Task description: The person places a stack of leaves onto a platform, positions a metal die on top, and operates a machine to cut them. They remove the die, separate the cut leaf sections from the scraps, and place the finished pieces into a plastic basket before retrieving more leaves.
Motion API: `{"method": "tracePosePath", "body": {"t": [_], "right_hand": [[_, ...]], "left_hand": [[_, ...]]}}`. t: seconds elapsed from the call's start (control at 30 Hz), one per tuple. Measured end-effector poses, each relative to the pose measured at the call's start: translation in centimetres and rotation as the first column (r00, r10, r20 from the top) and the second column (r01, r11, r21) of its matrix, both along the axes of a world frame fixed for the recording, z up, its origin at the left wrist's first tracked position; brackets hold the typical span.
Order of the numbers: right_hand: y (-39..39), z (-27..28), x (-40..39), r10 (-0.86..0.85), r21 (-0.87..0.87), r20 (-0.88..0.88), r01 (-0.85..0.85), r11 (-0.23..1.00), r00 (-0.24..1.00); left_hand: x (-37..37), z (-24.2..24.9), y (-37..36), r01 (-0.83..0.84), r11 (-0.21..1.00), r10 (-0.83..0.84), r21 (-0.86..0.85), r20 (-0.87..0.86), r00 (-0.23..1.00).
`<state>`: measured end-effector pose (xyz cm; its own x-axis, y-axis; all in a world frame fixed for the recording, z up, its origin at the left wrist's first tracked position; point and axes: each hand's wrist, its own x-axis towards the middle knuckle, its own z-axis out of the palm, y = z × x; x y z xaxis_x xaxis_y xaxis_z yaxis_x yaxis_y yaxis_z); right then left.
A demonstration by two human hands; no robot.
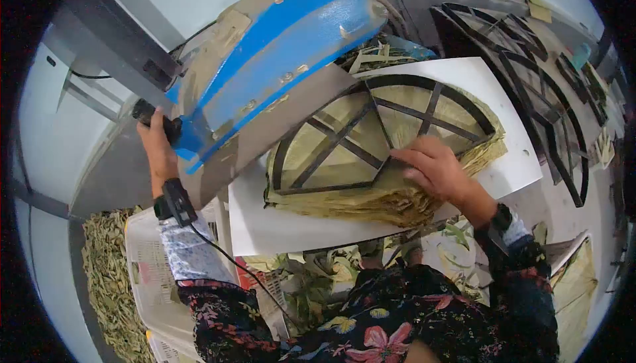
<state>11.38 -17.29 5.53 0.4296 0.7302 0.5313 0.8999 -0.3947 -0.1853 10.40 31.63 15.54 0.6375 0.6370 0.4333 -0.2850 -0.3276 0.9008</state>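
My left hand point(159, 148) is wrapped round a black handle point(175, 129) at the near end of a blue swing plate point(285, 51). My right hand point(434, 167) reaches over a stack of large dried leaves point(391, 207), its fingers closed at the middle front of a black fan-shaped cutting frame point(344, 143). The frame has crossed bars and lies flat on top of the leaves. Under the stack is a white board point(248, 224). The tips of my right fingers are partly hidden against the frame.
More black cutting frames point(543, 95) lie at the back right. A grey machine column point(112, 25) stands at the left. Below are a white plastic basket point(149, 247), a heap of cut leaf pieces point(109, 277) and loose leaf scraps point(311, 290). A cable hangs from my left wrist.
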Motion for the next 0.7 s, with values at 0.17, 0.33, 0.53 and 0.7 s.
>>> {"method": "tracePosePath", "body": {"t": [0.17, 0.33, 0.53, 0.7], "right_hand": [[-0.4, -1.1, -5.8, -0.082, 0.037, -0.074, 0.085, 0.996, 0.994], [-1.6, -3.6, -6.7, -0.047, 0.063, -0.254, 0.065, 0.996, 0.966], [-1.6, -4.6, -6.8, -0.033, 0.137, -0.167, 0.057, 0.989, 0.985], [-1.9, -5.1, -6.8, -0.063, 0.091, -0.153, 0.078, 0.993, 0.986]], "left_hand": [[-2.9, 0.2, -5.0, -0.036, 0.997, 0.035, 0.061, 0.029, 0.999], [-6.2, 0.9, -11.2, 0.0, 0.999, 0.004, -0.04, 0.095, 0.995], [-9.4, 0.6, -17.0, -0.021, 0.996, 0.019, 0.086, 0.029, 0.999], [-10.9, 1.0, -22.9, -0.021, 0.939, 0.053, 0.344, -0.082, 0.995]]}}
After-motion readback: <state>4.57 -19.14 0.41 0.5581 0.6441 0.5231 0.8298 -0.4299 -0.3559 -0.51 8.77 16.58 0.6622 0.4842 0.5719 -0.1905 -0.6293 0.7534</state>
